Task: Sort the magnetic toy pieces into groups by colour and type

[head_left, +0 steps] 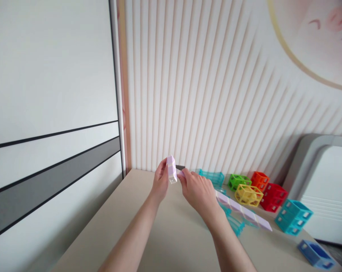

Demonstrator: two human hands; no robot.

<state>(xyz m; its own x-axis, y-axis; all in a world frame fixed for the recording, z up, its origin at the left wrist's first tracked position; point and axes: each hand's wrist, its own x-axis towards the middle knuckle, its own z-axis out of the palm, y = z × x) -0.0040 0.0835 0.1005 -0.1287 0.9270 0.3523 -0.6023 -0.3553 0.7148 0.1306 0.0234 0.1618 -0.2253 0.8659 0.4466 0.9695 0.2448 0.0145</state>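
My left hand and my right hand are raised together over the far part of a beige table. Between them they pinch a short stack of pale lilac square tiles, held upright on edge. The left fingers close on its left side, the right fingertips on its right side. Just right of my right hand a flat row of lilac tiles lies across translucent teal curved pieces.
Hollow plastic frames stand along the ribbed wall: teal curved piece, green, yellow, orange, red, teal, blue near the table's right edge. A white panel wall bounds the left.
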